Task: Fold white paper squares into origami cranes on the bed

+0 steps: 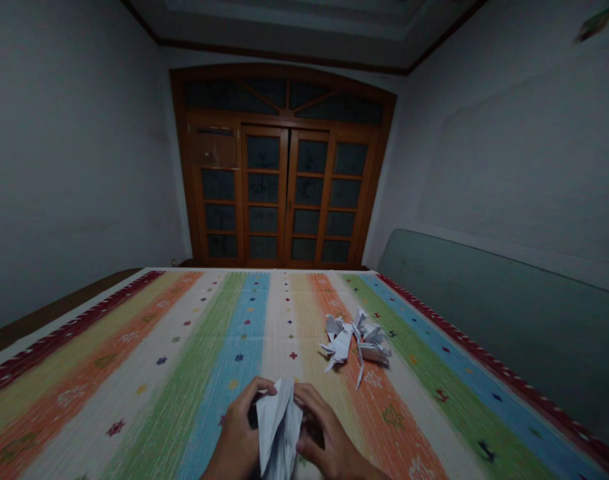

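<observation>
Over the striped surface (184, 387), in my remote view, one folded paper (279, 427), left hand (242, 420) and right hand (327, 430) gripping its sides, one paper pile (340, 343), beyond, rightward.

The left hand (242, 427) and right hand (329, 433) are bare, with slim, rounded fingers (312, 400). The wrists (362, 469) are bare too, as far as the view's lower edge; finer skin detail is lost in dim light.

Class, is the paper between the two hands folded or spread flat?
Folded: the white paper shows creased, overlapping layers rising to a narrow top.
</observation>
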### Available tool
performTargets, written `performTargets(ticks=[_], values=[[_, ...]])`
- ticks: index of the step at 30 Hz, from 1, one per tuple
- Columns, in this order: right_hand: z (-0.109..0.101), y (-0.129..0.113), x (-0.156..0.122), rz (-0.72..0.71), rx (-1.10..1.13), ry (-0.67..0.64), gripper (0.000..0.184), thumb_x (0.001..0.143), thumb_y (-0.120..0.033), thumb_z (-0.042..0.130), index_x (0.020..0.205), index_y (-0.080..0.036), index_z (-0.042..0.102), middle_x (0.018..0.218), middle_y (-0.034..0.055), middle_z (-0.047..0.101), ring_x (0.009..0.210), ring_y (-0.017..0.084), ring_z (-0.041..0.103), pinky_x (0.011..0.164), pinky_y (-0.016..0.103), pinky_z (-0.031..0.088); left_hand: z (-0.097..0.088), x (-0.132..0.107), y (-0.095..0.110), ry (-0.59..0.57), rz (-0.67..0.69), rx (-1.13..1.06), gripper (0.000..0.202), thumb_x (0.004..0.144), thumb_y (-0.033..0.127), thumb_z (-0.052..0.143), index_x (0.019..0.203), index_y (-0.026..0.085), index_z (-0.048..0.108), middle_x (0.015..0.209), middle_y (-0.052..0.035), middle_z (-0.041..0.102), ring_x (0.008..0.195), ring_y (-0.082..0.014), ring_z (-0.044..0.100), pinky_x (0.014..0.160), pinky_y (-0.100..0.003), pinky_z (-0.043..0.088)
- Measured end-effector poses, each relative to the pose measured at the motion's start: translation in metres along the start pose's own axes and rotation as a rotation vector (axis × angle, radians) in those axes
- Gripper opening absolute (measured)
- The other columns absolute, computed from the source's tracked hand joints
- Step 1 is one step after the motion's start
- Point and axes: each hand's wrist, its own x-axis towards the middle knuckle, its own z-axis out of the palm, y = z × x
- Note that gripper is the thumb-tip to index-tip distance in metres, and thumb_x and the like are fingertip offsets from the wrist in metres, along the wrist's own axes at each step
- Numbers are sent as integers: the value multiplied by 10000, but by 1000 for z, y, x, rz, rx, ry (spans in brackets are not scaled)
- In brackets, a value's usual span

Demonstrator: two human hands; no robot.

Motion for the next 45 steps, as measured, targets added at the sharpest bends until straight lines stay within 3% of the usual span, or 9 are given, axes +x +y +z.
performTargets(ticks=[9, 17, 23, 26, 30, 33, 39, 42, 45], values=[[-1, -2, 1, 18, -95, -129, 1033, 673, -705, 777, 1505, -180, 458, 1451, 180, 472, 1412, 362, 420, 1192, 431, 304, 2, 0, -1, -4, 26, -27, 333, 654, 344, 804, 877, 215, 594, 835, -15, 721, 792, -251, 682, 736, -279, 524], [6, 49, -5, -6, -292, -138, 1263, 539, -463, 933, 1583, -163, 289, 1584, 234, 327, 1472, 407, 343, 1183, 495, 323, -1, 1, -14, -44, 81, -65, 419, 733, 474, 764, 993, 216, 561, 882, -68, 762, 744, -259, 705, 703, -296, 539], [3, 29, -10, -83, -327, 65, 820, 742, -263, 734, 1503, -202, 434, 1531, 200, 408, 1371, 341, 502, 1070, 435, 471, 3, -4, -16, -93, 52, -105, 443, 747, 429, 788, 1043, 230, 526, 821, -31, 759, 683, -229, 694, 633, -262, 519], [0, 14, -8, -119, -307, 175, 517, 805, -232, 657, 1317, -203, 597, 1316, 167, 590, 1149, 281, 656, 863, 331, 570, 3, -3, -16, -86, 59, -73, 403, 717, 394, 790, 989, 229, 544, 758, 7, 732, 627, -200, 653, 591, -238, 476], [-2, 8, -5, -123, -297, 243, 180, 888, -281, 608, 1030, -215, 697, 969, 89, 702, 847, 226, 697, 657, 267, 536, 1, 0, -12, -93, 82, -6, 289, 735, 401, 740, 896, 216, 588, 738, 18, 695, 658, -201, 630, 607, -239, 446], [-5, 5, -5, -50, -193, 283, 201, 857, -381, 638, 949, -210, 693, 866, 66, 708, 781, 238, 686, 646, 284, 521, -2, 3, -9, -114, 34, -1, 307, 710, 461, 740, 823, 205, 615, 706, 10, 677, 662, -211, 616, 610, -251, 432], [-8, 16, 0, 159, 140, 386, 415, 769, -441, 723, 1115, -233, 628, 921, 67, 729, 751, 239, 688, 661, 314, 544, -11, 12, -4, -143, 21, -98, 497, 649, 672, 701, 792, 198, 663, 665, -3, 653, 631, -217, 581, 584, -265, 420], [-9, 27, 3, 177, 188, 470, 471, 750, -418, 735, 1156, -227, 592, 865, 56, 723, 783, 249, 698, 700, 327, 562, -20, 15, 4, -158, 119, -40, 425, 776, 608, 631, 821, 194, 719, 756, -42, 696, 744, -256, 615, 663, -288, 460], [-11, 31, 5, 204, 239, 569, 551, 727, -462, 738, 1191, -220, 563, 976, 94, 741, 866, 274, 714, 796, 384, 583, -27, 19, 9, -146, 73, -29, 335, 847, 484, 588, 789, 193, 743, 765, -36, 705, 792, -268, 628, 707, -294, 476]])
